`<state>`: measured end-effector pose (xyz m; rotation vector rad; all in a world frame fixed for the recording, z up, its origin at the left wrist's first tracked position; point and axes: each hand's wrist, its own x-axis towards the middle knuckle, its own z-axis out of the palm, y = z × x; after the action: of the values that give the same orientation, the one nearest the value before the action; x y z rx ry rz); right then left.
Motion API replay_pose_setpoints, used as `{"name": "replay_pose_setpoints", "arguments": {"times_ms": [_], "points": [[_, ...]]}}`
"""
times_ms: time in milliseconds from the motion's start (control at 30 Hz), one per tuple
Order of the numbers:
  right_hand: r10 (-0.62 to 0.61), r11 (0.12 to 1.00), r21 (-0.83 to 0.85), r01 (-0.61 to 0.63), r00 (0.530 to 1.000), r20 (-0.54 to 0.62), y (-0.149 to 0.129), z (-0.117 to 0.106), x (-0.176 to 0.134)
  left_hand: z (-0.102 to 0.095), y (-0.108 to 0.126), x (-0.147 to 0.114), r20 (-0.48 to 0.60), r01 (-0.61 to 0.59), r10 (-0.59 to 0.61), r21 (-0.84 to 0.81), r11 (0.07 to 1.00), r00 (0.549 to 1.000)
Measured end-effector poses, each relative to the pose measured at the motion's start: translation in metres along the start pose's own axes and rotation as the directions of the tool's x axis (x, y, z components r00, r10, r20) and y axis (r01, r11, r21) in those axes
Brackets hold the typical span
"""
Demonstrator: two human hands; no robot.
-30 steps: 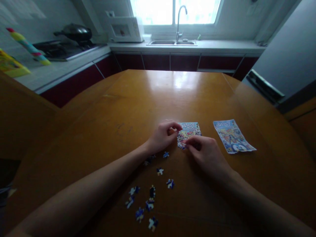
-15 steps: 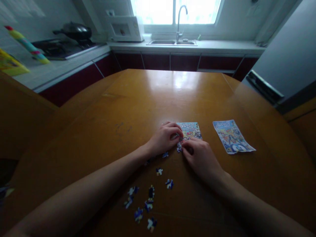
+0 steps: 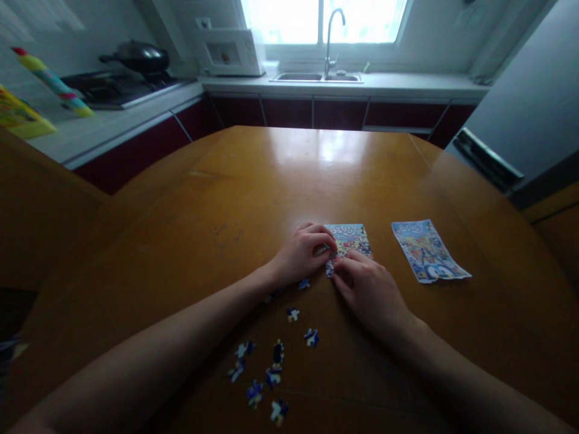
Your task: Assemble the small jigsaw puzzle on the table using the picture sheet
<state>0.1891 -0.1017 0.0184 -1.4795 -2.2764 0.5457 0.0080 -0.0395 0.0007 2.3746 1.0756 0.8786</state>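
A partly assembled jigsaw puzzle (image 3: 349,236) with a colourful printed picture lies flat on the wooden table. My left hand (image 3: 306,252) curls over its left side, thumb and fingertips closed together at the edge. From the near right, my right hand (image 3: 371,288) pinches at the puzzle's lower edge, where a puzzle piece (image 3: 330,269) shows by the fingertips. Both hands cover part of the puzzle, so the exact contact is hidden. Loose puzzle pieces (image 3: 277,351) in blue, white and black are scattered nearer me, between my forearms.
A creased picture sheet (image 3: 427,250) with a similar print lies right of the puzzle on the table (image 3: 289,181). Beyond stand a counter with a sink (image 3: 298,77), a microwave (image 3: 230,53) and a wok (image 3: 140,57) on the stove. A fridge (image 3: 511,114) is at the right.
My right fingertips have shifted slightly, closing in against the puzzle's lower edge. My left hand stays in place, and the loose pieces have not moved.
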Motion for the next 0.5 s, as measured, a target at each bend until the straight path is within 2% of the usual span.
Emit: {"name": "replay_pose_setpoints", "arguments": {"times_ms": [200, 367, 500], "points": [[-0.005, 1.0, 0.004, 0.005, 1.0, -0.021, 0.002, 0.0, 0.001, -0.001, 0.001, 0.001, 0.013, 0.001, -0.001, -0.004, 1.0, 1.0], [0.013, 0.999, 0.048, -0.009, 0.996, -0.089, 0.007, -0.01, 0.003, -0.003, 0.001, 0.002, 0.043, 0.015, -0.014, -0.017, 1.0, 0.999], [0.03, 0.999, 0.032, -0.027, 0.994, -0.103, 0.007, -0.013, 0.002, -0.006, -0.001, 0.005, 0.027, 0.058, -0.056, -0.116, 0.992, 0.998]]}}
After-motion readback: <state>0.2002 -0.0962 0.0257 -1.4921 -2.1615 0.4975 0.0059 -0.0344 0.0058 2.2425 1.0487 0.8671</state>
